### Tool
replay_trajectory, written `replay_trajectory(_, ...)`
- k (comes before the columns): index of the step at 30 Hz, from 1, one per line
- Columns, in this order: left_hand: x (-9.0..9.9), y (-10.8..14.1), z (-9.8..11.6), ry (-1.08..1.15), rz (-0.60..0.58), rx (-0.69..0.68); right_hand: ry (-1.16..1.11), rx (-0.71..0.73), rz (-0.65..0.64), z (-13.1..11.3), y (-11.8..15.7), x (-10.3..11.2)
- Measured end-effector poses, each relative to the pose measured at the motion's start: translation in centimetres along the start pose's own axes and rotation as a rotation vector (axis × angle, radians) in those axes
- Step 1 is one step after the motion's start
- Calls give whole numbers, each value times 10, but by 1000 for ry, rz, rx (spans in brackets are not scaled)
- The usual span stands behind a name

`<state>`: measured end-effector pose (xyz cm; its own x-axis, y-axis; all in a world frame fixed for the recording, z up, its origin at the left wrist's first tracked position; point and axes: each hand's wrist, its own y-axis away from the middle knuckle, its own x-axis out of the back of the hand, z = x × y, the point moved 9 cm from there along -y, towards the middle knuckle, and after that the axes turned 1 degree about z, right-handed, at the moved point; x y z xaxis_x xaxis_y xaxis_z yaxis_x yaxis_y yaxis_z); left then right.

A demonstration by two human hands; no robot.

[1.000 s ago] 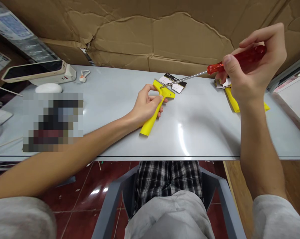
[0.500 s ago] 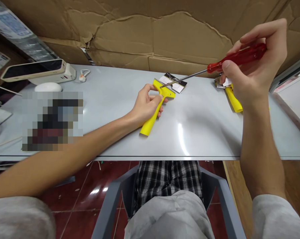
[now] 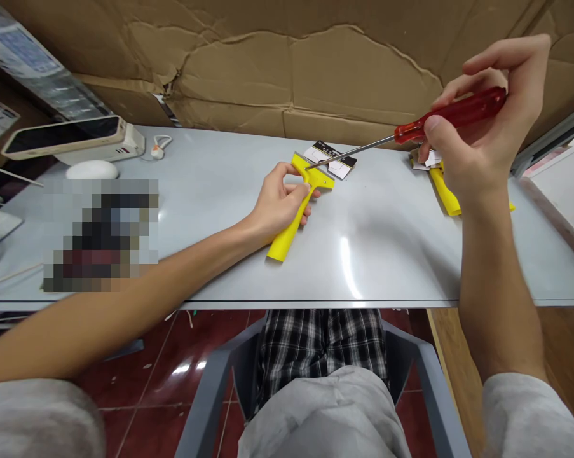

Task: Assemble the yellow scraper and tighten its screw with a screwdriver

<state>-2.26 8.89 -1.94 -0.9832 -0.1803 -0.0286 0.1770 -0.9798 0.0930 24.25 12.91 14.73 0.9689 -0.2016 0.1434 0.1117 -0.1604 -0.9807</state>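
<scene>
A yellow scraper lies slanted over the middle of the table, its wide head away from me. My left hand is closed round its neck. My right hand grips the red handle of a screwdriver, thumb on the near part of the handle. The metal shaft slopes down to the left, and its tip meets the left screw hole in the scraper's head. Just behind the head is a black and white card. Another yellow tool lies partly hidden behind my right hand.
A phone rests on a white box at the back left, beside a white mouse. A small white cable lies nearby. Cardboard stands along the table's back edge. A blurred patch covers something at left.
My right hand's fingers have shifted slightly on the screwdriver handle, which has moved a little to the left. The left hand and scraper look almost the same.
</scene>
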Motion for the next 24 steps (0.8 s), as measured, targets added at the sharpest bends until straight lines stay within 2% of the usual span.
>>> replay_trajectory(7,1,1,2,-7,17,4,59,7,32,7,5,-2)
replay_trajectory(15,0,-1,0,-9,0,-7,37,147,31,2,-2,2)
replay_trajectory(20,0,0,0,-29,-12,-3,84,63,96,5,0,5)
replay_trajectory(24,-2,2,2,-37,-27,-10,108,77,97,4,1,7)
